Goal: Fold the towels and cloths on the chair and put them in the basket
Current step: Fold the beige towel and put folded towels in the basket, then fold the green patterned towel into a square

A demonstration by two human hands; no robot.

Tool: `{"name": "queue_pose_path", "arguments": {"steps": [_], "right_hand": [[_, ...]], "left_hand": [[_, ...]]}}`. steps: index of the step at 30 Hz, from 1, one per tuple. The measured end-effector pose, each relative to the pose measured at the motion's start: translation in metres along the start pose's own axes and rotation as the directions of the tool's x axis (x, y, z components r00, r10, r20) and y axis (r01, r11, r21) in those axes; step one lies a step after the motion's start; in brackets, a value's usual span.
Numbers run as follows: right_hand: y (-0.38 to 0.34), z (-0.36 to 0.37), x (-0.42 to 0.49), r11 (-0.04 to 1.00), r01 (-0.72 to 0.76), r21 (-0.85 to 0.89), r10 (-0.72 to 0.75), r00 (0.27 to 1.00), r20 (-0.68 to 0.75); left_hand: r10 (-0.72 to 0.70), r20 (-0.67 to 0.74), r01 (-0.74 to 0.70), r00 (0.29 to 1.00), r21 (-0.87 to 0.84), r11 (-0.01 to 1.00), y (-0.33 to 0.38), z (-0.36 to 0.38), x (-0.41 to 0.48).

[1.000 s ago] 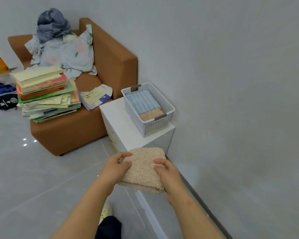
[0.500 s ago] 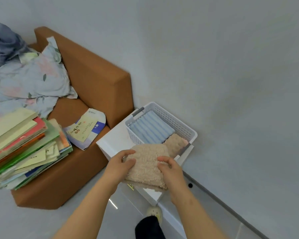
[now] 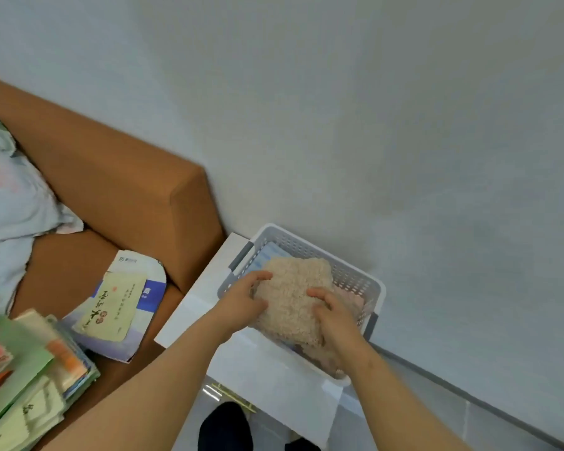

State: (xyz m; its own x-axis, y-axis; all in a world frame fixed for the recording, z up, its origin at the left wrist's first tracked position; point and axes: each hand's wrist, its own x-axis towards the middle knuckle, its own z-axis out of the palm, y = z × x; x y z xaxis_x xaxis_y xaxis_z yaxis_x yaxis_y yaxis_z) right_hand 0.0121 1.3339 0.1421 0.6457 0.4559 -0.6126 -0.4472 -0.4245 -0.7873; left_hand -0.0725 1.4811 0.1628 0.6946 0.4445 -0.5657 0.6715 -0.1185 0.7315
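- L hand [image 3: 241, 299] & R hand [image 3: 334, 312] both grip the folded beige towel [image 3: 293, 288], one per side, fingers curled onto it.
- Towel is right over the basket [image 3: 349, 276], looks partly inside, covering most of the blue cloth [image 3: 267, 252].
- Next move prob. straight down, then let go.

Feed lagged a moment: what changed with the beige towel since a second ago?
The left hand and right hand carried the folded beige towel forward into the basket, over the blue cloth. Both still grip it; the basket stays on the white cabinet.
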Motion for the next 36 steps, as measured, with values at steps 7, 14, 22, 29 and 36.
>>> {"name": "queue_pose_path", "arguments": {"steps": [7, 14, 22, 29, 36], "right_hand": [[0.012, 0.04, 0.054, 0.992, -0.123, 0.034, 0.124, 0.991, -0.049], [0.031, 0.075, 0.07, 0.975, -0.18, 0.128, 0.194, 0.975, -0.108], [0.048, 0.085, 0.069, 0.961, -0.142, -0.237, 0.05, 0.933, -0.356], [0.037, 0.084, 0.09, 0.963, -0.116, -0.243, 0.045, 0.959, -0.279], [0.043, 0.08, 0.105, 0.974, -0.204, -0.096, 0.184, 0.966, -0.181]], "left_hand": [[0.133, 0.06, -0.146, 0.989, 0.481, 0.864, -0.019, -0.031, 0.086], [0.122, 0.225, -0.254, 0.967, 0.784, 0.567, -0.045, -0.051, 0.106], [0.181, 0.254, -0.286, 0.95, 0.941, 0.183, -0.044, -0.033, 0.107], [-0.004, 0.233, -0.177, 0.972, 0.749, 0.639, -0.055, -0.016, 0.127], [-0.006, 0.3, -0.233, 0.954, 0.752, 0.617, -0.053, -0.011, 0.132]]}}
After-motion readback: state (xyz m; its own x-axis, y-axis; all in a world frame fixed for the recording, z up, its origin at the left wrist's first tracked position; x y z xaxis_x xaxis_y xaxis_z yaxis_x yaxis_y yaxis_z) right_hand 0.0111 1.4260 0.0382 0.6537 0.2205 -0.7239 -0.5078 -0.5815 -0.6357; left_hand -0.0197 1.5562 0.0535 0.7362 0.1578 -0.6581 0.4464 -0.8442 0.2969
